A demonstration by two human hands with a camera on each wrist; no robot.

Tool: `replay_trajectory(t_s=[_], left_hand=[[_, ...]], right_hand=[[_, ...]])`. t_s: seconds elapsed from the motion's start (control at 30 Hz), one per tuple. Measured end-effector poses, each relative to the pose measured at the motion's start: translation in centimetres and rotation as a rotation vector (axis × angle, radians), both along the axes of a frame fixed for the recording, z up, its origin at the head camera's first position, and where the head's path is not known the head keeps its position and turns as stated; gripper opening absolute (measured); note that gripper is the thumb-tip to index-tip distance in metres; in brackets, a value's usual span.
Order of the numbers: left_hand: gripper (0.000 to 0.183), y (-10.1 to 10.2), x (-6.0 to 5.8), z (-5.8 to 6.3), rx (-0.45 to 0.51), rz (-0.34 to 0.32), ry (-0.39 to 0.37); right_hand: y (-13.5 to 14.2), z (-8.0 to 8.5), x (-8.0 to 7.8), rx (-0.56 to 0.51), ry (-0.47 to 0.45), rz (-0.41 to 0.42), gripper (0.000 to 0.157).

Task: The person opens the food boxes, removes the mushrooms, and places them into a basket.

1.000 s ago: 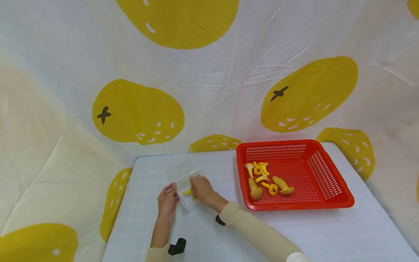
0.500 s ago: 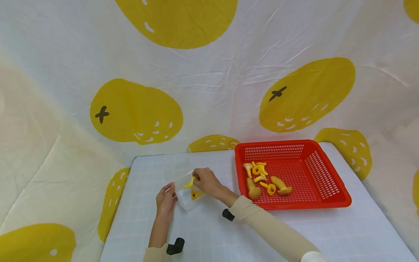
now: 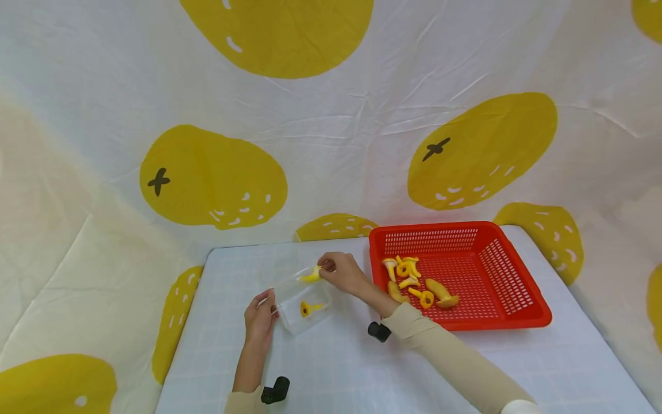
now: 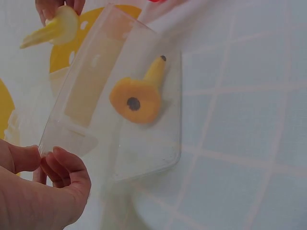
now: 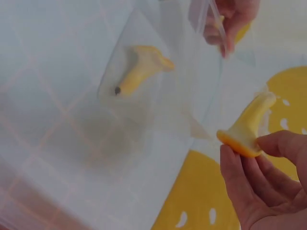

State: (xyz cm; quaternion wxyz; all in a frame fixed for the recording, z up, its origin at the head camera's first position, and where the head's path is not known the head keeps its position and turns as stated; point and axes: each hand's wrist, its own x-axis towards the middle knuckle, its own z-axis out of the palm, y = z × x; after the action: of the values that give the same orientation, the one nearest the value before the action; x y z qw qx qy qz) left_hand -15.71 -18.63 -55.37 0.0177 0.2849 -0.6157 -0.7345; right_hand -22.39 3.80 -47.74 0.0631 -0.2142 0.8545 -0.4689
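My left hand (image 3: 260, 316) pinches the edge of a clear plastic box (image 3: 293, 326) between thumb and fingers. The box is tilted above the table in the left wrist view. Inside it lies a toy yellow mushroom (image 4: 136, 103) with a flared cap and a dark spot at its centre. My right hand (image 3: 345, 273) pinches a second yellow mushroom (image 5: 249, 122) by its cap, thumb on one side and fingers on the other. That mushroom is at the far edge of the box in the head view, its stem pointing left.
A red perforated basket (image 3: 509, 282) stands on the right of the table (image 3: 331, 379). At its left end lie several small yellow mushrooms (image 3: 411, 282) and two larger brown ones (image 3: 442, 293). Behind the table hangs a pale cloth (image 3: 331, 155) printed with yellow fruit.
My right hand has risen from inside the box, moving away and right with the mushroom it pinches. The mushroom lying in the box has come into view. My left hand keeps its grip.
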Motion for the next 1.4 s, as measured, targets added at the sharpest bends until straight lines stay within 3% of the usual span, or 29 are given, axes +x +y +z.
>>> replay_trajectory(t_s=[0.8,1.13,1.4], left_hand=[[0.048,-0.3,0.0,0.1,-0.002,-0.009,-0.011],[0.046,-0.2,-0.1,0.1,0.016,-0.015,-0.004],[0.045,-0.2,0.0,0.0,0.018,-0.007,-0.004]], right_hand=[[10.0,1.5,-1.4,-0.102,-0.137,-0.192,0.023],[14.8,0.9,-1.4,-0.08,-0.152,-0.268,0.028],[18.1,-0.5,-1.6,-0.109,-0.182,-0.305,0.031]])
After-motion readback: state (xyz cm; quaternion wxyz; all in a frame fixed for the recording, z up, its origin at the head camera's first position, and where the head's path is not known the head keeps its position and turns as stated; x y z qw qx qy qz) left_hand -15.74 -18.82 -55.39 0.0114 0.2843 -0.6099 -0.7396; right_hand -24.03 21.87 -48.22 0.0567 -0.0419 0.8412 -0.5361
